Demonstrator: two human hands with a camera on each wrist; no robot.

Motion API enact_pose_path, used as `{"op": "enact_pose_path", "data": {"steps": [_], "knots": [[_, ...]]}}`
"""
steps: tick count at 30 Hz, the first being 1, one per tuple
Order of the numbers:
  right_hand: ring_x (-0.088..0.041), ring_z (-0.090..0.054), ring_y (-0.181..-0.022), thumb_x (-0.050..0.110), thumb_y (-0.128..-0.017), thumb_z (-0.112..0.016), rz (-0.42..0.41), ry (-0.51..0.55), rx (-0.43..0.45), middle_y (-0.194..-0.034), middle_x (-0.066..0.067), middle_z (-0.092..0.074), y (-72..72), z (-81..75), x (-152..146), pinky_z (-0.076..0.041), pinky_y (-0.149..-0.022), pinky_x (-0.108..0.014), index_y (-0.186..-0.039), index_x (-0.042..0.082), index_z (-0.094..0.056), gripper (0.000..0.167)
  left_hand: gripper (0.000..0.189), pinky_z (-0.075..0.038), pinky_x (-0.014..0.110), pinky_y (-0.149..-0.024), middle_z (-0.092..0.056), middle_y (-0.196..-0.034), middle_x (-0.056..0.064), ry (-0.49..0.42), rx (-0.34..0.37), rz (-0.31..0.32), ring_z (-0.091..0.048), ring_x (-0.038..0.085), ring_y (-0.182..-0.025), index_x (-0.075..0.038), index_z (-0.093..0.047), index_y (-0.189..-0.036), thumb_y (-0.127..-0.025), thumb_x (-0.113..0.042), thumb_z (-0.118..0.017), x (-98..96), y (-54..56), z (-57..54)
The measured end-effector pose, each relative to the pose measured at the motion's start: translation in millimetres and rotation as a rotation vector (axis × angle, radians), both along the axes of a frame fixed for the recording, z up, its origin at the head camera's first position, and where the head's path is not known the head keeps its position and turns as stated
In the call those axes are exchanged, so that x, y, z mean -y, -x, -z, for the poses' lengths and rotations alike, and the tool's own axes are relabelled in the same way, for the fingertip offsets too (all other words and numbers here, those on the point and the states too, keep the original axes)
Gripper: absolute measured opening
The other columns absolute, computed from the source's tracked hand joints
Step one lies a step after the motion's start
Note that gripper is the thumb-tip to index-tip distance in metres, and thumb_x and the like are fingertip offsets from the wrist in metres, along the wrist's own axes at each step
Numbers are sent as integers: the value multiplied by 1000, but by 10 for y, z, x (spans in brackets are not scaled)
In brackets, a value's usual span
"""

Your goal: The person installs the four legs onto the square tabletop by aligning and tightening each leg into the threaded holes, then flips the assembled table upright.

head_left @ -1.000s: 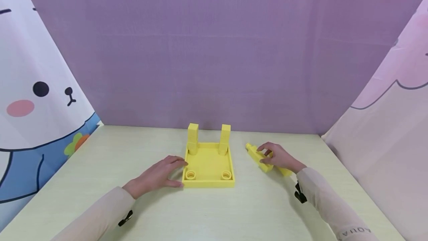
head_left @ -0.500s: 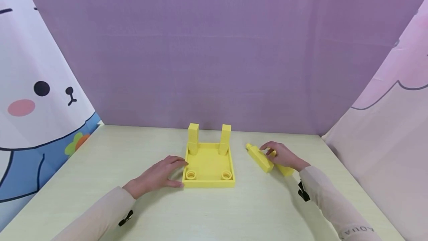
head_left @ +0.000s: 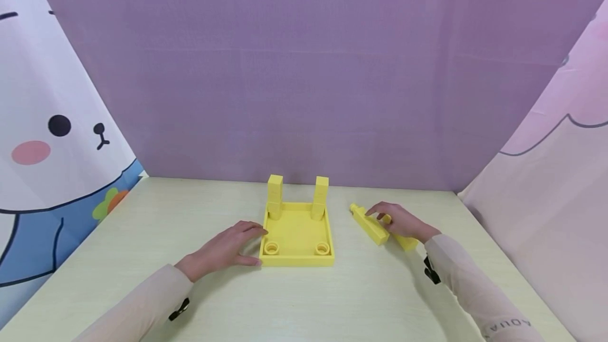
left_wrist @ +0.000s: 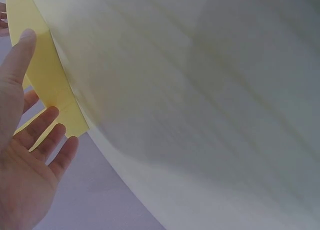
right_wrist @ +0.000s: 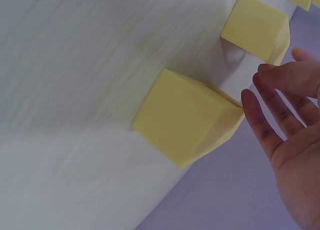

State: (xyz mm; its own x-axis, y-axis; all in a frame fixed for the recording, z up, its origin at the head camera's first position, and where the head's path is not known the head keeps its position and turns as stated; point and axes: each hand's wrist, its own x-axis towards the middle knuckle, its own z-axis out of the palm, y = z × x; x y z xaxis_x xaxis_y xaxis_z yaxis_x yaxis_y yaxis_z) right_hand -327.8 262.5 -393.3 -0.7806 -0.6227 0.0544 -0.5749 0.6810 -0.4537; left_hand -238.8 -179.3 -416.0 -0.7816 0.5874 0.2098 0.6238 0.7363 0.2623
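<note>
A yellow rectangular tray [head_left: 296, 234] lies on the table, with two square posts [head_left: 274, 194] upright at its far corners and two round sockets [head_left: 271, 248] at its near corners. My left hand [head_left: 220, 251] rests against the tray's left side, fingers along the wall and thumb by the front corner. To the right, a yellow square post with a knobbed end [head_left: 373, 231] lies beside a second such post [head_left: 405, 242]. Over both hovers my right hand [head_left: 401, 222], index fingertip right at the knobbed post. In the right wrist view its fingers are loosely bent around nothing.
The pale wooden table [head_left: 304, 305] ends at a purple cloth backdrop [head_left: 304, 78]. Printed cartoon curtains hang at the left [head_left: 57, 183] and right [head_left: 560, 189] sides.
My right hand has loosened from the knobbed post, which lies slightly farther right. The hand shifted right, then its index finger came back toward the post. My left hand stays at the tray.
</note>
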Motion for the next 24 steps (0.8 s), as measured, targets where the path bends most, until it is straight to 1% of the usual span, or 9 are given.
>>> {"op": "enact_pose_path", "data": {"steps": [3, 6, 9, 14, 18, 22, 24], "knots": [[-35, -56, -104, -23, -73, -48, -39, -21, -32, -124, -17, -53, 11, 8, 3, -48, -86, -49, -116, 6, -59, 53, 66, -42, 39, -98, -51, -128, 3, 0, 1, 2, -46, 21, -119, -13, -50, -128, -74, -45, -70, 1, 2, 3], [-35, -53, -110, -26, -69, -46, -90, -53, -76, -124, -17, -53, 25, 17, 11, -47, -88, -49, -115, 6, -60, 58, 66, -42, 39, -97, -51, -128, 3, -1, 1, 3, -46, 21, -119, -13, -50, -128, -74, -45, -70, 4, 10, 10], [-36, -48, -115, -27, -68, -47, -118, -89, -109, -126, -19, -51, 23, 18, 30, -45, -91, -50, -114, 6, -61, 59, 66, -42, 39, -98, -51, -128, 2, 1, 3, 3, -46, 21, -119, -13, -50, -128, -74, -47, -70, 8, 17, 20], [-38, -46, -117, -27, -66, -53, -128, -150, -141, -128, -20, -48, -1, 9, 70, -44, -92, -52, -113, 8, -63, 59, 67, -42, 39, -98, -51, -128, 2, -3, 5, 3, -46, 21, -119, -14, -50, -128, -74, -48, -69, 14, 22, 32], [-38, -44, -119, -27, -66, -54, -130, -193, -164, -129, -19, -48, -32, -9, 102, -44, -91, -52, -112, 9, -64, 59, 67, -43, 39, -97, -51, -128, 2, -4, 0, 9, -46, 21, -119, -13, -50, -128, -75, -48, -69, 11, 19, 31], [-38, -43, -119, -25, -66, -56, -139, -209, -202, -128, -19, -49, -61, -20, 116, -45, -90, -51, -110, 9, -65, 57, 66, -43, 39, -97, -51, -127, 2, -2, -2, 8, -46, 21, -119, -12, -51, -128, -74, -46, -70, 6, 9, 18], [-38, -44, -118, -25, -65, -58, -148, -197, -224, -127, -19, -50, -73, -22, 120, -45, -90, -51, -109, 9, -65, 56, 66, -42, 39, -97, -52, -127, 3, 0, -2, 6, -46, 22, -118, -12, -51, -128, -74, -45, -71, 4, 3, 9]]}}
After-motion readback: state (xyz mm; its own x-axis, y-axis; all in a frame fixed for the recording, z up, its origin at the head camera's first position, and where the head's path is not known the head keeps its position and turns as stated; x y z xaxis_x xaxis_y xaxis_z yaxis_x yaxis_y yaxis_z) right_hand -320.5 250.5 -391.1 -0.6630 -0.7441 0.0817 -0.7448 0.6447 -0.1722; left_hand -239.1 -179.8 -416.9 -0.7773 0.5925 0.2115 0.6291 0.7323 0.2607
